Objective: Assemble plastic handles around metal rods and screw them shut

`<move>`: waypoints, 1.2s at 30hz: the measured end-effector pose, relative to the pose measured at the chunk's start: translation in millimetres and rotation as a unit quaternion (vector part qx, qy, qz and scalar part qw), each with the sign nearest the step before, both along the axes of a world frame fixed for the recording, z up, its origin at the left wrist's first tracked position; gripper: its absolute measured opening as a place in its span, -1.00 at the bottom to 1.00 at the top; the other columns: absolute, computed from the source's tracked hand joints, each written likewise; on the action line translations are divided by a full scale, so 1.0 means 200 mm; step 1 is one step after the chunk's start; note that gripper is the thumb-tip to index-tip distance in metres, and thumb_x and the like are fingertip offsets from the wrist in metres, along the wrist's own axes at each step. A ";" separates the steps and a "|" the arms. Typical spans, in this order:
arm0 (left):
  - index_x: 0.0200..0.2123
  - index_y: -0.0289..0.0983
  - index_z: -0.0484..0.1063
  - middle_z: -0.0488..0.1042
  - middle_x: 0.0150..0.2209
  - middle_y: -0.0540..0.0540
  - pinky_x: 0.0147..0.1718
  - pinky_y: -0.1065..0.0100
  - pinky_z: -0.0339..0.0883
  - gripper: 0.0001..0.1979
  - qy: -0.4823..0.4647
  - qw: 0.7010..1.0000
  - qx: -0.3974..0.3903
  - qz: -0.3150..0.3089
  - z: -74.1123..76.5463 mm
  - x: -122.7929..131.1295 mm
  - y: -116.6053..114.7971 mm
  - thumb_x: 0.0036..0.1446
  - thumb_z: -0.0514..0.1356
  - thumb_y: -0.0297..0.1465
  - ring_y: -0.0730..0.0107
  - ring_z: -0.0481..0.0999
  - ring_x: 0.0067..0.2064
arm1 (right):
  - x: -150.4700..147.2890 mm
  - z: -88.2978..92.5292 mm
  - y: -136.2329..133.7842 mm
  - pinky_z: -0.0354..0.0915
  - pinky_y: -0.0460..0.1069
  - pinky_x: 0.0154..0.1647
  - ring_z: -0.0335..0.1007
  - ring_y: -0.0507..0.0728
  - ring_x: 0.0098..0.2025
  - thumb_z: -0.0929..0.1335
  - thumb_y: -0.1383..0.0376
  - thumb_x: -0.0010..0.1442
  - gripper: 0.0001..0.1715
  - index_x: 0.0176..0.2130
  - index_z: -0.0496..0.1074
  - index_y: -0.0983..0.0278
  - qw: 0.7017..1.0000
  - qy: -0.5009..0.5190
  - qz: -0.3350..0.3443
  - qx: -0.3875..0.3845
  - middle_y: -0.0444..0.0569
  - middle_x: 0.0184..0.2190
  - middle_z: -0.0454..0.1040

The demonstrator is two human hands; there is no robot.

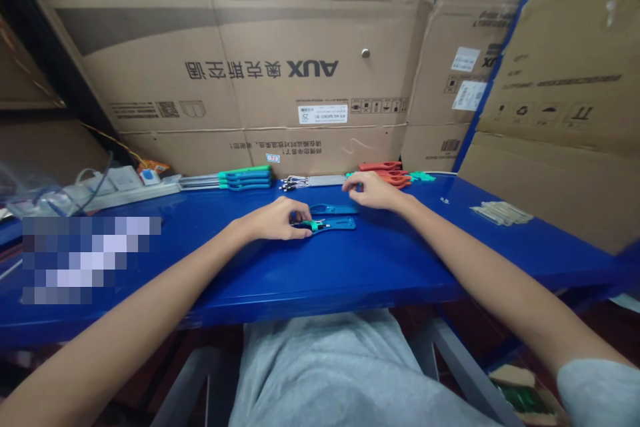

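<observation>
Left hand closed on a blue piece, right hand raised beyond it

Left hand [287, 219]: thumb and fingers curl closed about the left end of the near blue piece [345, 223], lying on the tabletop. Just at the fingertips, over that piece, sits a green-and-black part [317, 225]; fine detail too small to read.

Just beyond the grip, roughly parallel: a second blue piece [340, 209].

To the grip's right and farther off, the right hand [374, 191], fingers loosely bent; I cannot tell whether they pinch anything.

Beyond the grip, towards the cardboard [260, 33]: grey rods [327, 181] with wire ends, then red handles [384, 175] behind the right hand. Beyond and left of the grip, stacked blue-and-green handles [247, 178]; farther left, a power strip [125, 188]. Well right of the grip, pale sticks [501, 212] in a pile on the blue table [400, 267].
</observation>
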State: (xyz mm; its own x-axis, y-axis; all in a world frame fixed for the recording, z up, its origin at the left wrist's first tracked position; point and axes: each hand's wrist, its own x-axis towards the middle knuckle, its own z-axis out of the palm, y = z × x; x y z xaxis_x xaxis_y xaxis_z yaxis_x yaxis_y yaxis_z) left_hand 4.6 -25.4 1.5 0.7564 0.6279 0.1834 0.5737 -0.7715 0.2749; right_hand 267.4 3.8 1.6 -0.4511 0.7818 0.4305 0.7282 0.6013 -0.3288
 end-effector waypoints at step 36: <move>-0.38 -0.32 0.58 0.58 -0.43 -0.06 -0.41 0.47 0.28 -0.74 0.003 0.994 -0.108 0.028 0.03 -0.15 0.13 0.02 0.22 -0.24 0.41 0.48 -0.40 | 0.01 0.02 -0.04 0.27 -0.07 -0.25 0.43 0.12 -0.20 0.40 0.29 0.06 -0.72 -0.18 0.55 0.32 0.980 -0.142 0.016 -0.138 0.02 -0.23 0.57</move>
